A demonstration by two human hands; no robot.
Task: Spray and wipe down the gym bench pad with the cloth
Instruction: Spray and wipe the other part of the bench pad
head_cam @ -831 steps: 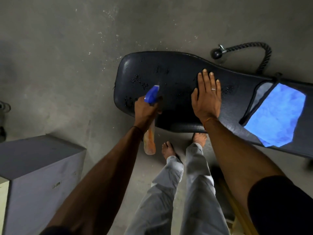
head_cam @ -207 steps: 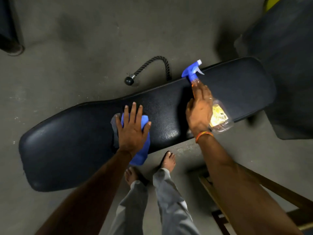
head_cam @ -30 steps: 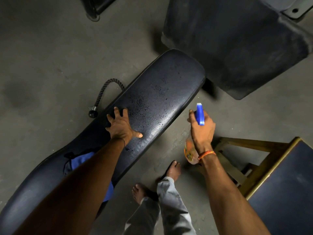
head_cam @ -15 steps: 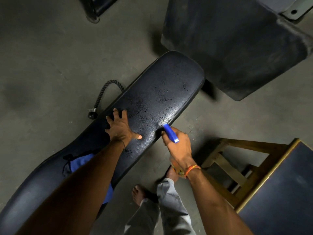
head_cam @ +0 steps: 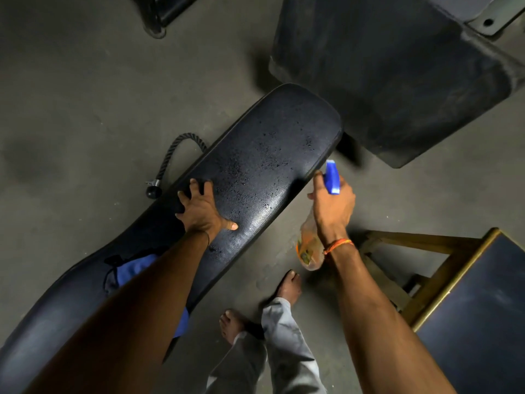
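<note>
The black gym bench pad (head_cam: 272, 143) runs diagonally from lower left to upper right, its upper half speckled with spray droplets. My left hand (head_cam: 200, 207) rests flat on the middle of the pad, fingers spread, holding nothing. My right hand (head_cam: 332, 206) grips the spray bottle (head_cam: 308, 251), a clear bottle with orange liquid and a blue trigger head, held just off the pad's right edge with the nozzle pointing up the frame. The blue cloth (head_cam: 133, 273) lies on the pad's lower part, mostly hidden under my left forearm.
A black rope handle (head_cam: 173, 157) with a ball end lies on the concrete floor left of the pad. A large dark padded piece (head_cam: 397, 81) sits at the upper right. A wooden stool (head_cam: 443, 268) with a dark top stands at the lower right. My bare feet (head_cam: 287, 288) are below the pad.
My right hand with the spray bottle has swung back from over the pad's edge to its right side, nozzle now pointing up. My left hand stays put on the pad.
</note>
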